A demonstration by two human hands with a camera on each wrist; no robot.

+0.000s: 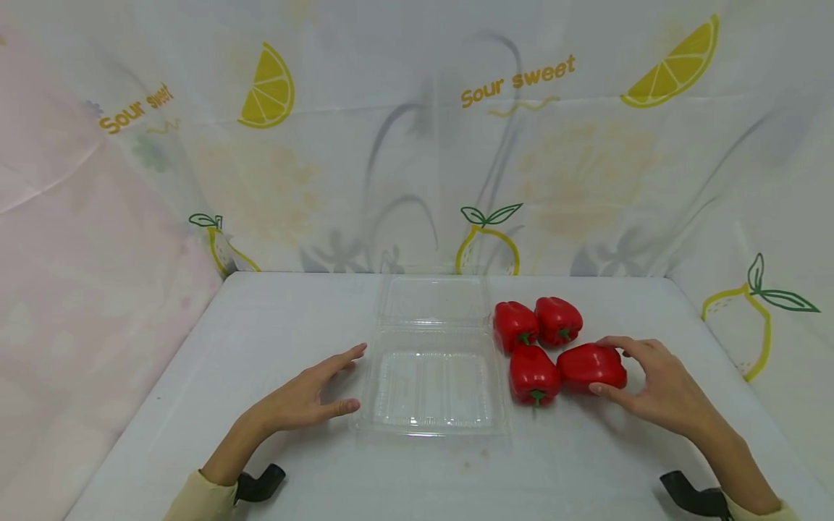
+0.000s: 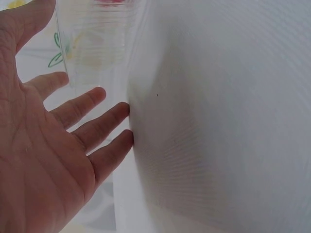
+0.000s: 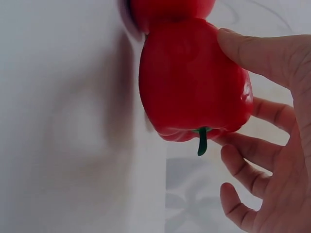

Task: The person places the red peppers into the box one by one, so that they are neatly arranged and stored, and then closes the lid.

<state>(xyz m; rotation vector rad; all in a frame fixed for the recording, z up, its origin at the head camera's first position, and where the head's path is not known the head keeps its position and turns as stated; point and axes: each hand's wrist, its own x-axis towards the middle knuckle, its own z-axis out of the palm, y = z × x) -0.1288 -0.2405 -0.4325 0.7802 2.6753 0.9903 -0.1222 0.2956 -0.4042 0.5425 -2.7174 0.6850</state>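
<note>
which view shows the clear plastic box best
The head view: the whole clear plastic box lies open on the table, between the left hand and the red peppers. The left wrist view catches only a blurred corner; the right wrist view shows none.

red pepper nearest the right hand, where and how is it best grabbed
Grip the red pepper across its broad body, coming from the right and above, probably as the right hand does: thumb on the near side, fingers over the far side. It lies on its side, its thin stem too slight to hold, and another pepper crowds its left.
</note>
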